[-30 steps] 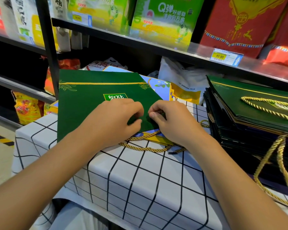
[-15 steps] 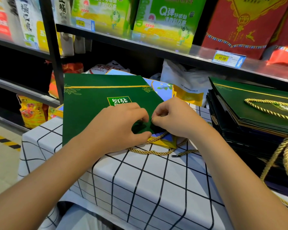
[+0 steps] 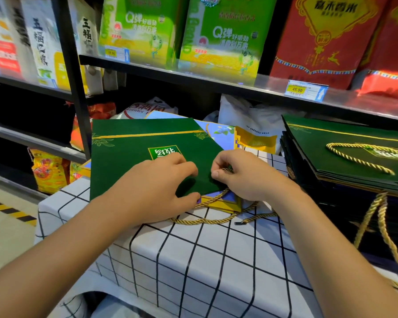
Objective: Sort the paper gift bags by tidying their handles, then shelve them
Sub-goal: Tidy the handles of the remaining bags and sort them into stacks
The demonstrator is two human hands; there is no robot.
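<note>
head view: both hands, left hand (image 3: 156,191) and right hand (image 3: 246,175), pinch the green bag's (image 3: 133,161) near corner.

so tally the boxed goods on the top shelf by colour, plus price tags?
Green boxes: 2
Red boxes: 2
Price tags: 2
Total: 6. The blurred white packs on the far left are not counted.
</note>
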